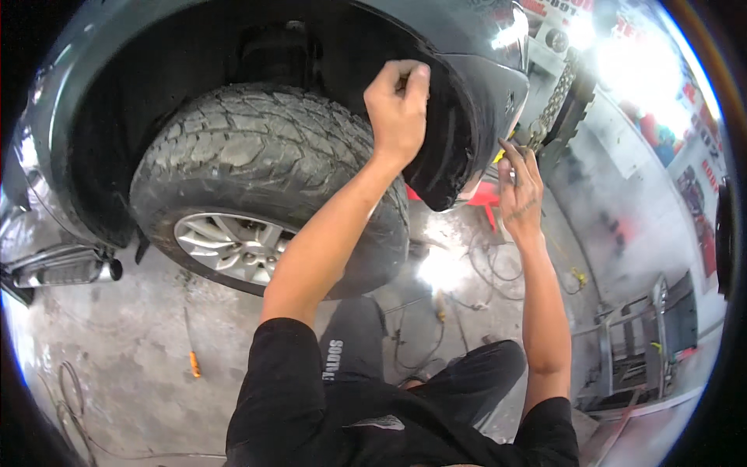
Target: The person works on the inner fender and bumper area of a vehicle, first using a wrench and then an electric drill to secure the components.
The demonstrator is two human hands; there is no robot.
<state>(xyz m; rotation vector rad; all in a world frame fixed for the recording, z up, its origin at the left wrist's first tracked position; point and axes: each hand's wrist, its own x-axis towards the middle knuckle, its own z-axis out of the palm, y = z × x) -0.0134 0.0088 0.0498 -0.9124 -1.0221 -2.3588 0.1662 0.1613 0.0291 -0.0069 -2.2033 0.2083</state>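
Observation:
A dark grey car body curves over its black wheel arch liner [342,47], with a muddy tyre [257,148] on a silver alloy rim [233,245] below. My left hand [398,113] is raised in front of the arch, above the tyre's right side. Its fingers are curled in toward the thumb, and what they hold, if anything, is hidden. At the outer side of the bumper corner [486,101], my right hand [520,187] has its fingers closed together. A small yellow piece [499,156] shows beside those fingertips; its kind is unclear.
A red stand-like frame [486,194] is behind the bumper. Cables [424,354] trail over the concrete floor, where an orange-handled screwdriver [194,364] lies at left. A metal rack [638,350] stands at right, below a chain [556,97]. A side step [66,271] juts out at left.

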